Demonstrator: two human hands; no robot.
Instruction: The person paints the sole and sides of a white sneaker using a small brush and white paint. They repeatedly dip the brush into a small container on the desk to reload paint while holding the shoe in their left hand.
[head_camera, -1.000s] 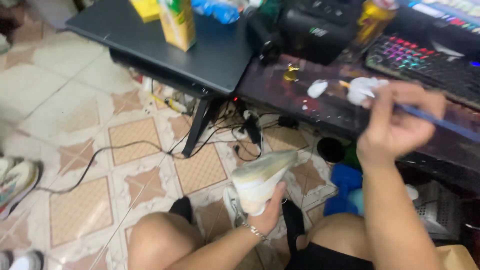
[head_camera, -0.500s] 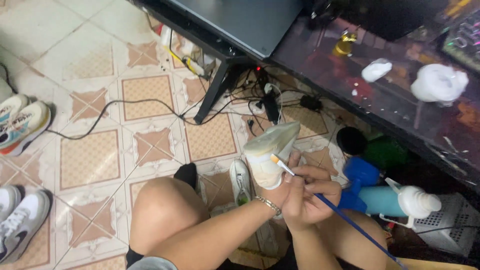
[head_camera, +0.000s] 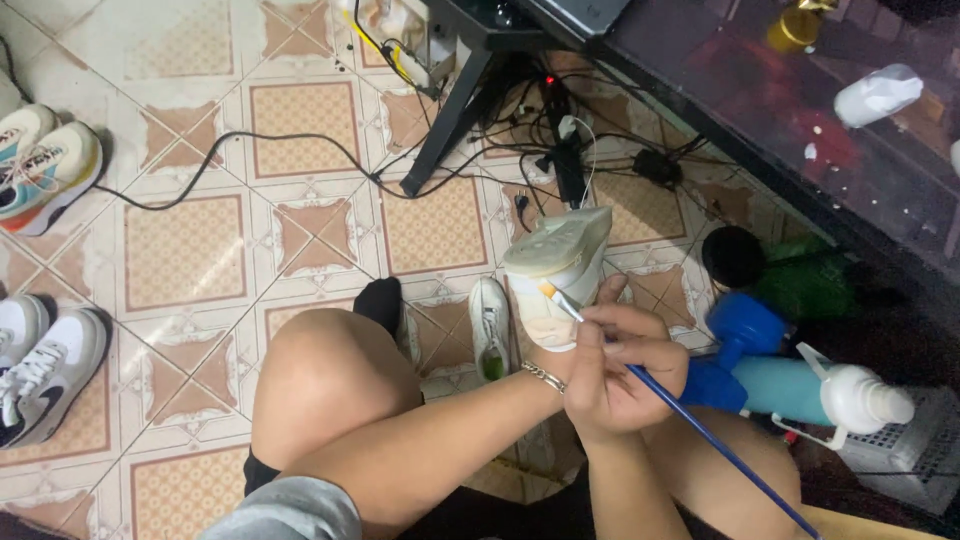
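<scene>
Head view, near to far. At 6 o'clock, the right hand (head_camera: 625, 365) pinches a blue-handled paintbrush (head_camera: 700, 425), its grip closed around the shaft; the handle runs toward 5 o'clock and the pale bristle tip touches the sole of a white sneaker (head_camera: 555, 265). The left hand (head_camera: 560, 350), wearing a wrist chain, is mostly hidden behind the right hand and the shoe; its grip holds the sneaker from below, sole turned up, at the centre of the view above the bare knees. A second white shoe (head_camera: 490, 330) lies on the tiled floor (head_camera: 180, 250) just under it. At 3 o'clock lie a blue-and-white spray bottle (head_camera: 800, 385) and a white plastic crate (head_camera: 915, 455). At 9 o'clock rest two pairs of sneakers (head_camera: 45, 365). At 12 o'clock, cables and a power strip (head_camera: 565, 165) lie by a dark bench (head_camera: 800, 130).
</scene>
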